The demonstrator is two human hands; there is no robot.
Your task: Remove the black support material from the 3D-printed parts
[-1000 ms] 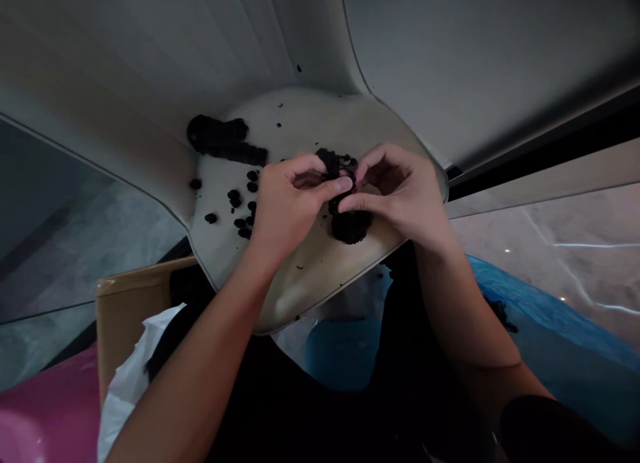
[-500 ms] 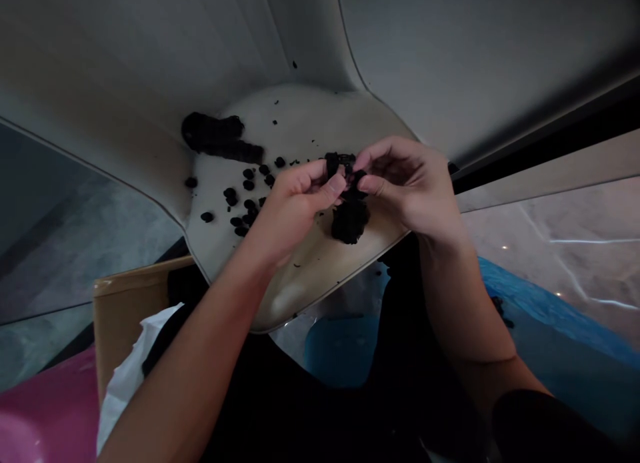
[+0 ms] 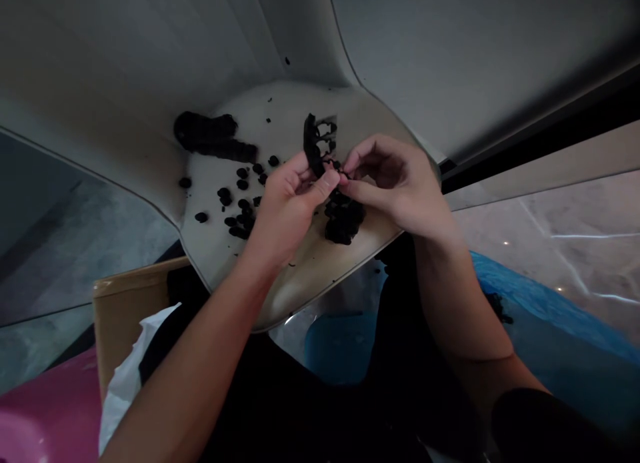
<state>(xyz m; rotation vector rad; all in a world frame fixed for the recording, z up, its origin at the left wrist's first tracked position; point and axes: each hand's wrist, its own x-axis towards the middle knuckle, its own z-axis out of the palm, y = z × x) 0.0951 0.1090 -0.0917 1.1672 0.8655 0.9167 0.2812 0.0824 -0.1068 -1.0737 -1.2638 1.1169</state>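
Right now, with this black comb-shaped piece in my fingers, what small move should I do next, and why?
Probably steady the black comb-shaped piece with your left hand and slowly ease its lower end free with your right hand. That end seems caught on the black clump just below your fingers, so a slow pull is less likely to scatter the small black bits on the cream surface.

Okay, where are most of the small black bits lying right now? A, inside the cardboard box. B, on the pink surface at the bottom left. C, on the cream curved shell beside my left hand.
C. The small black pieces lie scattered on the cream curved shell, just to the side of the left hand.
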